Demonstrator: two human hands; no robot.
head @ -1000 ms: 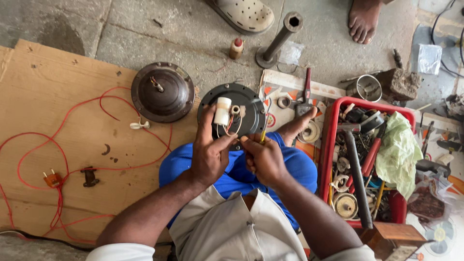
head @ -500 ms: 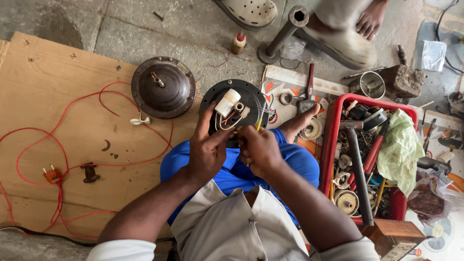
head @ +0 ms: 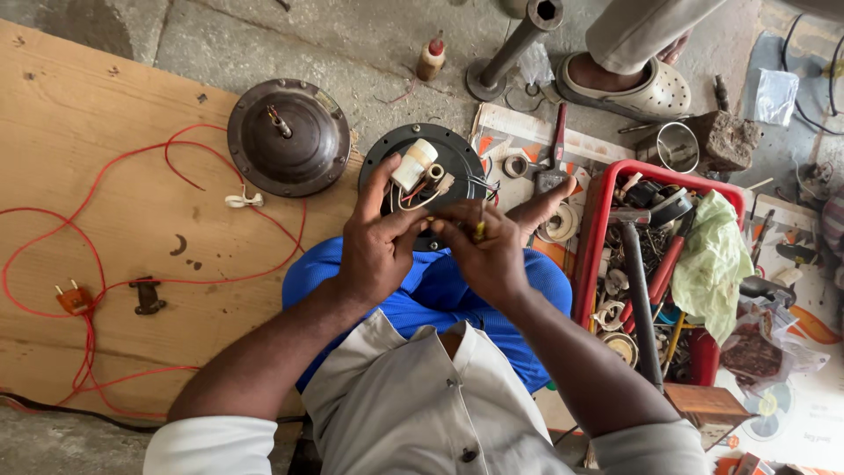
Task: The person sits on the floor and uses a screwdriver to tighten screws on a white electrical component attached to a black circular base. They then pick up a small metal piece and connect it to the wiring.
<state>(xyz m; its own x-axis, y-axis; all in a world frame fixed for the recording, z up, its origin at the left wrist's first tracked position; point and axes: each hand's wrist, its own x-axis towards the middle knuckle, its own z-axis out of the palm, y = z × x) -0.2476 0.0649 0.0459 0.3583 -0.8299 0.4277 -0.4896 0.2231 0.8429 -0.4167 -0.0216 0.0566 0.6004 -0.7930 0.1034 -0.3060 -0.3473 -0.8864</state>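
Observation:
A round dark fan motor plate [head: 457, 158] with a white capacitor [head: 414, 164] and coloured wires rests against my blue-clad knees. My left hand [head: 376, 242] grips the plate's near left edge, thumb up beside the capacitor. My right hand [head: 483, 251] is closed at the plate's near edge, with a small yellow-handled tool [head: 479, 231] between its fingers, touching the left hand's fingers. What the fingertips pinch is hidden.
A second dark round cover [head: 288, 136] lies on the plywood board [head: 97, 158], with red wire [head: 132, 281] and an orange plug [head: 72, 297]. A red crate of tools [head: 655, 264] stands right. Another person's sandalled foot [head: 629, 84], a metal pipe stand [head: 514, 48] and a small bottle [head: 430, 57] are beyond.
Another person's foot has stepped in at the upper right. My hands have drawn closer together at the plate's near edge; the capacitor has tilted to the right.

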